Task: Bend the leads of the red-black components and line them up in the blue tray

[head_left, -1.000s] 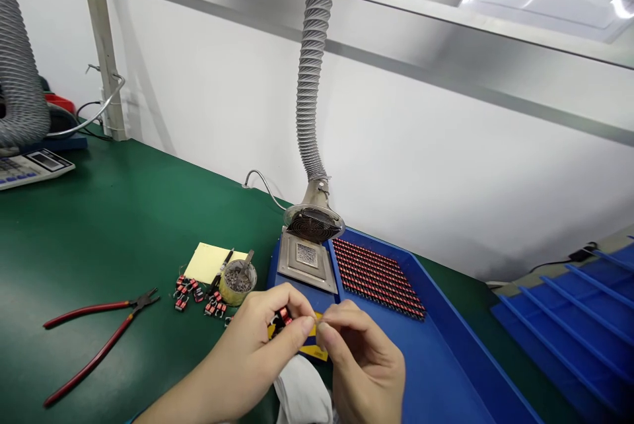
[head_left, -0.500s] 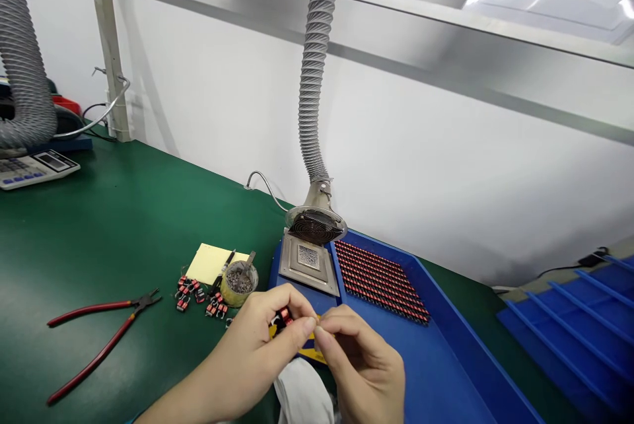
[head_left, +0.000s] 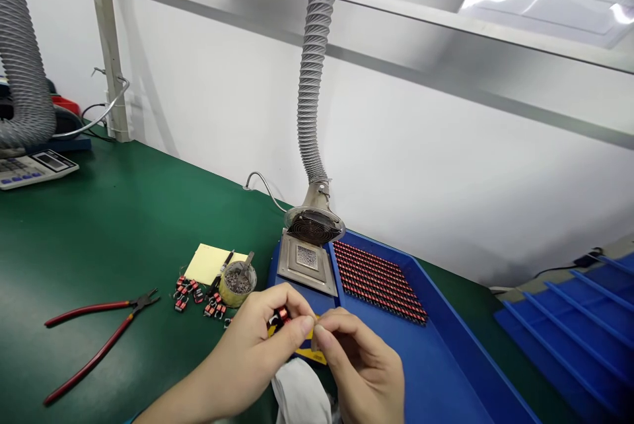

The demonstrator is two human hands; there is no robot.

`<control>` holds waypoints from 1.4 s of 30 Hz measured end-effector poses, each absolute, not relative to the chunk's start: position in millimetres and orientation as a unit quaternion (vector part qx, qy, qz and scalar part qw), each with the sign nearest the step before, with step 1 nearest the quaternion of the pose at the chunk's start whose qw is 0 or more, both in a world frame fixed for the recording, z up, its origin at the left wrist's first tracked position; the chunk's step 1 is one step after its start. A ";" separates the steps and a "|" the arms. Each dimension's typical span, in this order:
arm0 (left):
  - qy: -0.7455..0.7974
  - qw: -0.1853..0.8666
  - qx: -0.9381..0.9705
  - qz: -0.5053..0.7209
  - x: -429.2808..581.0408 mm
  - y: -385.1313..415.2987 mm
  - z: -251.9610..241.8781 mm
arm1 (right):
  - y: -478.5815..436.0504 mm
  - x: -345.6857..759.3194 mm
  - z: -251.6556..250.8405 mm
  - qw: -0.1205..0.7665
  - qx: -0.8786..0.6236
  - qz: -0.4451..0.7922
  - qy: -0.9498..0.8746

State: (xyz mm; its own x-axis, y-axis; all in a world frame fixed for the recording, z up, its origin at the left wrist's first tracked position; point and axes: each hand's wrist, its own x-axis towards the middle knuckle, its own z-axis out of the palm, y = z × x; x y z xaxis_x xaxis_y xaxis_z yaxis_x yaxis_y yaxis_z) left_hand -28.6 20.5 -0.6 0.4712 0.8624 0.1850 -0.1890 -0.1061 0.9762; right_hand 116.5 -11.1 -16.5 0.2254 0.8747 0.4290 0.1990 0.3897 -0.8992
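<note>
My left hand (head_left: 260, 351) is closed in a pinch, thumb against index finger. My right hand (head_left: 364, 364) pinches as well, and its fingertips meet those of the left. Whatever lies between the fingertips is too small and covered to make out. Small red-and-black coils (head_left: 283, 314) show through the gap behind my left index finger; I cannot tell whether they are held or lie behind the hand. More loose red coils (head_left: 214, 307) with bare wire ends lie on the green table to the left. Below the hands is a white cloth (head_left: 301, 391).
Behind the hands stands a metal-topped solder pot (head_left: 317, 275) under a fume hose (head_left: 313, 80). A blue tray (head_left: 446, 358) holds rows of red coils (head_left: 379, 282). To the left are a tin (head_left: 238, 283), yellow notepaper (head_left: 207, 264), red-handled pliers (head_left: 116, 338) and a calculator (head_left: 37, 168).
The view has shifted very slightly. Both hands keep their pinch at nearly the same spot, with only a small finger movement.
</note>
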 end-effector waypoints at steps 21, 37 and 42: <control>0.218 0.204 0.826 0.478 -26.5 23.4 -12.4 | -16.7 128.5 -15.3 0.529 -0.465 0.198 -0.682; 0.211 0.101 0.829 0.508 -25.9 24.0 -10.1 | -17.3 118.8 -18.6 0.580 -0.441 0.171 -0.663; 0.215 0.104 0.829 0.506 -27.7 23.6 -9.5 | -13.7 120.7 -18.2 0.611 -0.364 0.432 -0.555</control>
